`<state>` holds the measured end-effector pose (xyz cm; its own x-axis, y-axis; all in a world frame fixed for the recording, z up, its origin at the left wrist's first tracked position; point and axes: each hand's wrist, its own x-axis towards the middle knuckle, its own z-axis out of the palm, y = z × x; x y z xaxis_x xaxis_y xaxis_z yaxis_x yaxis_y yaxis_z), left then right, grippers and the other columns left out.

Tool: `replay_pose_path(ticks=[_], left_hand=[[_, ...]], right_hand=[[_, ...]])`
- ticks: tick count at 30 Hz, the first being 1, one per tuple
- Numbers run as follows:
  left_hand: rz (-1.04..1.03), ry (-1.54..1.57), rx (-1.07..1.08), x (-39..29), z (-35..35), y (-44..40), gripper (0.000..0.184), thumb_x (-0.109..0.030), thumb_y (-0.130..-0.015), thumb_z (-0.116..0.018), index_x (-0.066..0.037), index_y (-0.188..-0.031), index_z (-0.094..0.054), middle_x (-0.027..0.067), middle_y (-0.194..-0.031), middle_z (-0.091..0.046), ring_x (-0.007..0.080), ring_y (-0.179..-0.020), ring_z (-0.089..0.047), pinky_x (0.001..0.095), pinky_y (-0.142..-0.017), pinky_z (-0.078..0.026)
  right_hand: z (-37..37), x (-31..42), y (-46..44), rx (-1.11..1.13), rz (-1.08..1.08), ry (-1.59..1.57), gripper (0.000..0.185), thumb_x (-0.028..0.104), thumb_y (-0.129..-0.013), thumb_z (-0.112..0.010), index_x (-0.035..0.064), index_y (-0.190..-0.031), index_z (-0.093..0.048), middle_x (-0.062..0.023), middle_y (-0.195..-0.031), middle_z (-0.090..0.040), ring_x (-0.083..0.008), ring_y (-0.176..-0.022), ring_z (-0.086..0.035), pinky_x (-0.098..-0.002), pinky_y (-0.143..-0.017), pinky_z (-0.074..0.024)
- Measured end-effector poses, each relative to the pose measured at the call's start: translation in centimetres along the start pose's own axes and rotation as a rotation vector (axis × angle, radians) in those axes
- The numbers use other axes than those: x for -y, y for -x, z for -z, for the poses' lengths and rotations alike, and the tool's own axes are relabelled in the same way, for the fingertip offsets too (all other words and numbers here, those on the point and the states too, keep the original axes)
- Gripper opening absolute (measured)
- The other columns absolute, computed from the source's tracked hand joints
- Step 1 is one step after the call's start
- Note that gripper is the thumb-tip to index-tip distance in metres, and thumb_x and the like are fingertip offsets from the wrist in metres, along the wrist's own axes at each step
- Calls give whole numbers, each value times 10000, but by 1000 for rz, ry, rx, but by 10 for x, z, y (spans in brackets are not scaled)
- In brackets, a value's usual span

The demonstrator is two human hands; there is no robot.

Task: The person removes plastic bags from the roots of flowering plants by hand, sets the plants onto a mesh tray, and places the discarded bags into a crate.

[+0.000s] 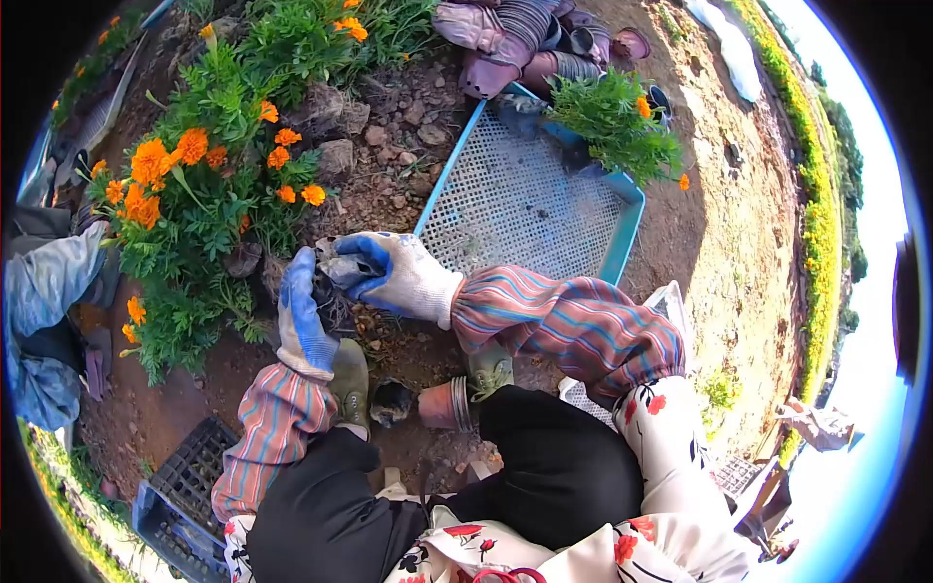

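Observation:
My right hand (400, 276), in a white glove with blue-coated fingers, is closed around a crumpled, dirt-smeared grey plastic plant pot (342, 270). My left hand (305, 319), gloved the same way, is beside it with its fingers stretched upward and the blue palm turned to the right. Dark soil and roots (332, 309) show between the two hands. Left of them stand orange-flowered marigolds (194, 233) with dense green leaves. Below the hands, a dark pot (391, 401) and a stack of reddish pots (445, 404) lie between my boots.
A turquoise mesh-bottomed tray (525, 199) lies ahead, with a marigold plant (622, 121) at its far right. Nested pots (515, 44) are piled behind it. A black crate (190, 476) is at lower left. Another person's sleeve (53, 282) shows at the left edge.

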<state>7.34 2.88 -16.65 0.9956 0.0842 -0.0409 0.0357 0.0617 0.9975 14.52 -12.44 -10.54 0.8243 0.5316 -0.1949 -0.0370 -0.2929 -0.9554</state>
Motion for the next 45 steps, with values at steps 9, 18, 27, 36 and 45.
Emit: replay_pose_path(ticks=[9, 18, 27, 36, 45], left_hand=[[382, 563, 11, -13, -41, -48, 290, -214, -905, -438, -24, -1119, -486, 92, -1058, -551, 197, -998, -526, 314, -882, -429], [618, 556, 67, -48, -38, -47, 242, -61, -825, -518, -96, -1063, -486, 16, -841, -503, 116, -722, -509, 258, -624, -470], [620, 445, 151, -45, -44, -25, 180, -189, -872, -522, -43, -767, -528, 38, -742, -541, 120, -606, -540, 247, -529, -467], [515, 145, 403, -51, -58, -18, 687, -83, -732, -681, -70, -1310, -310, 117, -1186, -467, 165, -899, -545, 278, -757, -462], [320, -56, 534, -35, -68, -10, 637, -107, -742, -677, -18, -1282, -350, 63, -1159, -506, 123, -1026, -495, 274, -888, -402]], right_hand=[[11, -23, 16, -206, 204, 167, 456, 185, -697, -627, -4, -1080, -468, -217, -1021, -535, -361, -961, -520, -392, -811, -429], [228, -188, 64, -1033, -378, 137, 718, 308, -670, -737, -15, -1220, -408, -149, -1117, -514, -176, -928, -544, -279, -806, -441], [285, -219, 52, -864, -359, 27, 422, 188, -834, -559, 42, -1214, -447, -104, -1017, -595, -178, -971, -560, -294, -853, -440], [139, -87, 97, -415, -444, -1211, 283, 247, -905, -398, 100, -1105, -534, -88, -1058, -596, -194, -1006, -550, -372, -867, -425], [36, -68, 104, -48, -272, -1370, 339, 222, -916, -402, 54, -1206, -453, -49, -1140, -529, -147, -1046, -498, -309, -925, -383]])
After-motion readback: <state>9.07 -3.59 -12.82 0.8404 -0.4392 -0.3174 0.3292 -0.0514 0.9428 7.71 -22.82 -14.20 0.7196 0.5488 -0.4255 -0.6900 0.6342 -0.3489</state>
